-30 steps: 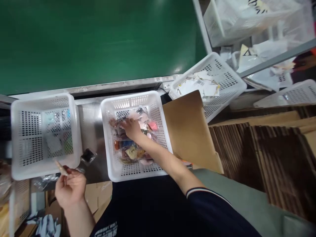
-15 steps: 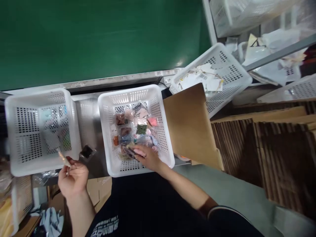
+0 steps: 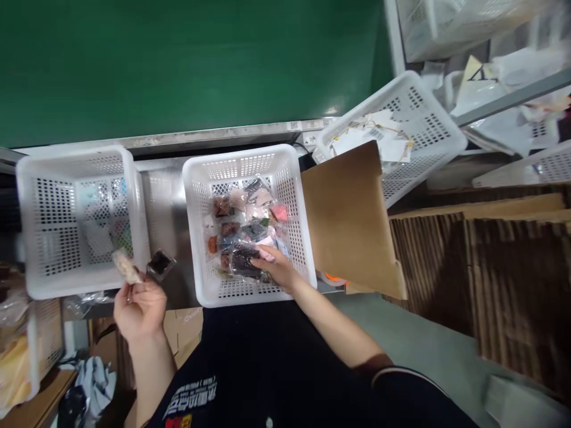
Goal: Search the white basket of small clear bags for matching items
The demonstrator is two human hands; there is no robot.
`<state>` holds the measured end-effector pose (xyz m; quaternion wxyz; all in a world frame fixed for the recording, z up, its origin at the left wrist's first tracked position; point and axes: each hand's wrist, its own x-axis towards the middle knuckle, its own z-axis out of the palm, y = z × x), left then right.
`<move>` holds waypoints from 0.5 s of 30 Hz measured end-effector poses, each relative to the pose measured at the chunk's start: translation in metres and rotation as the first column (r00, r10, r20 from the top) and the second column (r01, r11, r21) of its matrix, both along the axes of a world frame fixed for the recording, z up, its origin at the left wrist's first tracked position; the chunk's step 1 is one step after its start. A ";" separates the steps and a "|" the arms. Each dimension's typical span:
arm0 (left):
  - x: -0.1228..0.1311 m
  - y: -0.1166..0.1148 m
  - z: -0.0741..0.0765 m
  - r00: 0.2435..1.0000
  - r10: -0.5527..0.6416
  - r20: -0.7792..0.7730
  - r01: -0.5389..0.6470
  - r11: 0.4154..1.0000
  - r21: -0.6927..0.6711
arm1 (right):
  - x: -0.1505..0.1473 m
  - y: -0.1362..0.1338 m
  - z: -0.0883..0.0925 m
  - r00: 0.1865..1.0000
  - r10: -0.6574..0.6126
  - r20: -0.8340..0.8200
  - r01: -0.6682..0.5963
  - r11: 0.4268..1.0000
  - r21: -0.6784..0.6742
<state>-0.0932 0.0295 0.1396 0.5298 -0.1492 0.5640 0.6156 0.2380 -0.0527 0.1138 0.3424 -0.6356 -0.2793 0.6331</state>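
Note:
My left hand is closed on a small clear packet with pale contents, held near the front right corner of the left white basket. Inside the middle white basket, my right hand grips a clear packet with dark contents. Under and around that packet lie several small plastic packets, among them brown ones and a pink one. A separate packet with a black item rests on the metal surface between the two baskets.
Behind the baskets stretches a green surface. A cardboard flap stands against the middle basket's right side. Further right are a tilted basket of white tags and stacked cardboard. Blue-grey crumpled material lies lower left.
My right hand has lifted the dark packet, turning its flat face up. In my left hand the pale packet has tilted, showing more of its face. The whole view has shifted slightly.

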 end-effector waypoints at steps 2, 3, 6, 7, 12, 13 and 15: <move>0.016 -0.002 0.007 0.990 -0.129 -0.053 0.129 0.992 -0.004 | -0.001 0.002 0.001 0.996 -0.041 -0.084 0.036 0.997 -0.061; 0.025 -0.004 0.010 0.975 -0.210 -0.072 0.210 0.978 -0.014 | -0.001 0.002 0.002 0.993 -0.050 -0.103 0.042 0.996 -0.078; 0.051 -0.013 0.016 0.918 -0.391 -0.067 0.391 0.920 -0.015 | 0.000 0.004 0.006 0.994 -0.041 -0.099 0.032 0.996 -0.084; 0.058 -0.015 0.017 0.903 -0.425 -0.052 0.426 0.905 0.000 | 0.000 0.004 0.008 0.995 -0.033 -0.097 0.025 0.996 -0.086; 0.078 -0.022 0.018 0.879 -0.475 0.046 0.475 0.880 0.011 | 0.004 0.003 0.010 0.999 0.013 -0.035 -0.015 0.997 -0.072; 0.079 -0.023 0.017 0.878 -0.476 0.056 0.476 0.879 0.011 | 0.004 0.002 0.011 1.000 0.026 0.013 -0.025 0.999 -0.048; 0.079 -0.023 0.016 0.874 -0.481 0.070 0.482 0.876 0.017 | 0.004 0.000 0.014 0.984 0.093 0.153 -0.101 0.994 0.051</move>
